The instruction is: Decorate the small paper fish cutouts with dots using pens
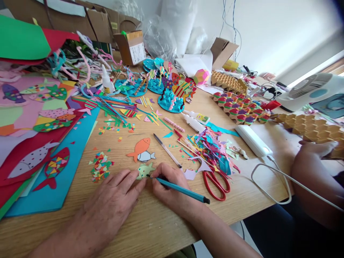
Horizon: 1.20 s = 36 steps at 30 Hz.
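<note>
My right hand [170, 188] is closed around a blue felt-tip pen [182, 190], its dark tip touching a small light-green paper fish [145, 171]. My left hand [113, 197] lies on the table, fingers stretched out, with fingertips at the fish's left and lower edges. Red marks show on the fish. Just beyond it lie a white paper fish with dark stripes [146, 156] and an orange paper fish [142, 146]. A ballpoint pen [168, 150] lies slantwise above my right hand. Colourful paper bits [100, 166] are piled beyond my left hand.
Red-handled scissors [217, 186] lie right of my right hand, beside paper scraps [220, 150]. A white power bank [254, 141] has a cable attached. Coloured sheets [72, 172] fill the left. At right, another person's hand [317, 148] touches a cardboard egg tray [309, 127].
</note>
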Tool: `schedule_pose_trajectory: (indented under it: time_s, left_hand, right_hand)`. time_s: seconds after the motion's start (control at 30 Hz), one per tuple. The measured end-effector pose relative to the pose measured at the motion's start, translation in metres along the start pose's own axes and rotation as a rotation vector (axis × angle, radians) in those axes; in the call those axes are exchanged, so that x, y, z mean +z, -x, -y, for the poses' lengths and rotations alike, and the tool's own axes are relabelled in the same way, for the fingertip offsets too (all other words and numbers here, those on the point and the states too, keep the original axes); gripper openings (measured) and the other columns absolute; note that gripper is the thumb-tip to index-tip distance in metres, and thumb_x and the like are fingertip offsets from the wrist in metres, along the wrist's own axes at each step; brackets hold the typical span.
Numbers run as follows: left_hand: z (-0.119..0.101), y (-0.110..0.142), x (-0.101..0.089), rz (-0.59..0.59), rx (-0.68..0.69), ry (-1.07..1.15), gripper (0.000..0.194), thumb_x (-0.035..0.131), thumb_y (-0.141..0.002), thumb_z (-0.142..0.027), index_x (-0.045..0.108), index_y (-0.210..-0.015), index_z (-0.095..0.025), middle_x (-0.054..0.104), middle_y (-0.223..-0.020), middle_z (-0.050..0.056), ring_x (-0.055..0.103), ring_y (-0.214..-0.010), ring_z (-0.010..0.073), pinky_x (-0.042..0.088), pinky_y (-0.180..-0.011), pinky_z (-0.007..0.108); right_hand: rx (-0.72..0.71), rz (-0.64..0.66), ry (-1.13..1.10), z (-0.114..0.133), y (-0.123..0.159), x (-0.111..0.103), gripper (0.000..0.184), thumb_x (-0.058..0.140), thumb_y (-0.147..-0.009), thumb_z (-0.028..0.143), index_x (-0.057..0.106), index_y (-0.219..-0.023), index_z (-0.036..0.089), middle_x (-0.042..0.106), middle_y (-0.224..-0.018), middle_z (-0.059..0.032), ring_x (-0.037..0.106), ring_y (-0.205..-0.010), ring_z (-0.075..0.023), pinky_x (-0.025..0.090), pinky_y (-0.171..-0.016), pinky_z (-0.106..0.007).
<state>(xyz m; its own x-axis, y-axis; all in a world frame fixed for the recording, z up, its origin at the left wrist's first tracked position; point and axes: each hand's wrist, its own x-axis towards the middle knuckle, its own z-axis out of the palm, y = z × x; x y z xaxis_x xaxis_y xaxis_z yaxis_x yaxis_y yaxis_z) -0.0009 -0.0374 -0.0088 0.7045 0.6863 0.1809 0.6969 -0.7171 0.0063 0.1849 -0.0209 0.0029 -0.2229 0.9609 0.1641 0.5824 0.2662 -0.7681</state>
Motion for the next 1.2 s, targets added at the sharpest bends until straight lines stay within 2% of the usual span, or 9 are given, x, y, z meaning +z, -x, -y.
schedule_pose_trajectory:
  time_s: [0.23, 0.4, 0.53, 0.63, 0.7, 0.83, 0.97, 1.1, 1.2]
  left_hand:
    - [0.0, -0.001, -0.001, -0.039, 0.008, 0.034, 0.043, 0.035, -0.084, -0.005, 0.056, -0.119, -0.017, 0.06, -0.109, 0.011, 0.053, -0.099, 0.0272, 0.048, -0.08, 0.042]
    - [0.001, 0.002, 0.001, -0.028, -0.016, 0.054, 0.046, 0.037, -0.083, -0.004, 0.053, -0.123, -0.021, 0.058, -0.114, 0.009, 0.051, -0.104, 0.0265, 0.046, -0.083, 0.04]
    - [0.001, 0.004, 0.004, -0.036, -0.025, 0.073, 0.043, 0.037, -0.086, -0.006, 0.054, -0.121, -0.023, 0.058, -0.116, 0.007, 0.05, -0.106, 0.0246, 0.044, -0.086, 0.039]
    - [0.001, 0.003, 0.005, -0.036, -0.025, 0.066, 0.042, 0.036, -0.086, -0.007, 0.056, -0.119, -0.022, 0.059, -0.115, 0.008, 0.051, -0.105, 0.0248, 0.045, -0.086, 0.041]
    - [0.001, 0.002, 0.005, -0.026, -0.018, 0.056, 0.042, 0.037, -0.085, -0.006, 0.057, -0.118, -0.021, 0.059, -0.114, 0.008, 0.052, -0.104, 0.0248, 0.046, -0.085, 0.04]
    - [0.002, 0.002, 0.003, -0.061, -0.019, 0.043, 0.042, 0.039, -0.083, -0.006, 0.057, -0.117, -0.022, 0.061, -0.112, 0.007, 0.054, -0.101, 0.0253, 0.047, -0.082, 0.04]
    - [0.005, 0.002, 0.002, -0.1, 0.008, 0.043, 0.044, 0.038, -0.082, -0.007, 0.057, -0.117, -0.025, 0.063, -0.111, 0.004, 0.056, -0.098, 0.0226, 0.047, -0.081, 0.036]
    - [0.008, 0.001, 0.006, -0.205, 0.047, 0.012, 0.043, 0.035, -0.082, -0.007, 0.06, -0.113, -0.025, 0.065, -0.106, 0.003, 0.059, -0.093, 0.0218, 0.047, -0.077, 0.035]
    - [0.008, 0.0, 0.009, -0.24, 0.038, 0.017, 0.042, 0.036, -0.083, -0.009, 0.06, -0.113, -0.026, 0.065, -0.106, 0.002, 0.058, -0.092, 0.0217, 0.046, -0.077, 0.035]
  right_hand:
    - [0.02, 0.027, -0.038, 0.0, 0.0, -0.002, 0.01, 0.048, -0.066, 0.012, 0.053, -0.066, 0.02, 0.056, -0.056, 0.0034, 0.049, -0.048, -0.0091, 0.037, -0.049, -0.018]
    - [0.031, -0.079, -0.141, 0.0, 0.004, -0.016, 0.007, 0.048, -0.074, 0.015, 0.052, -0.071, 0.02, 0.049, -0.053, 0.0064, 0.042, -0.043, -0.0074, 0.034, -0.043, -0.018]
    - [-0.055, -0.147, -0.009, -0.002, 0.009, -0.036, 0.009, 0.048, -0.083, 0.018, 0.056, -0.079, 0.02, 0.059, -0.064, 0.0016, 0.054, -0.055, -0.0104, 0.042, -0.052, -0.02]
    - [-0.122, -0.08, 0.181, -0.013, 0.009, -0.056, 0.011, 0.05, -0.086, 0.018, 0.06, -0.082, 0.021, 0.065, -0.078, -0.0027, 0.061, -0.072, -0.014, 0.047, -0.066, -0.024]
    - [-0.174, -0.006, 0.26, -0.024, 0.008, -0.069, 0.014, 0.049, -0.087, 0.018, 0.063, -0.091, 0.02, 0.067, -0.086, -0.0052, 0.063, -0.078, -0.0155, 0.049, -0.068, -0.025]
    - [-0.181, 0.121, 0.368, -0.041, 0.002, -0.091, 0.032, 0.038, -0.089, 0.01, 0.062, -0.107, 0.02, 0.066, -0.102, -0.0083, 0.063, -0.093, -0.0177, 0.049, -0.077, -0.029]
    - [-0.143, 0.168, 0.426, -0.042, -0.005, -0.1, 0.028, 0.04, -0.087, 0.01, 0.065, -0.098, 0.018, 0.066, -0.094, -0.0079, 0.063, -0.084, -0.0167, 0.049, -0.073, -0.027]
    - [-0.069, 0.221, 0.615, -0.04, -0.014, -0.095, 0.02, 0.046, -0.086, 0.012, 0.065, -0.084, 0.017, 0.064, -0.081, -0.0056, 0.059, -0.074, -0.0155, 0.044, -0.066, -0.025]
    - [-0.022, 0.261, 0.725, -0.04, -0.018, -0.09, 0.021, 0.046, -0.087, 0.011, 0.065, -0.083, 0.018, 0.063, -0.083, -0.0057, 0.058, -0.074, -0.0154, 0.041, -0.064, -0.023]
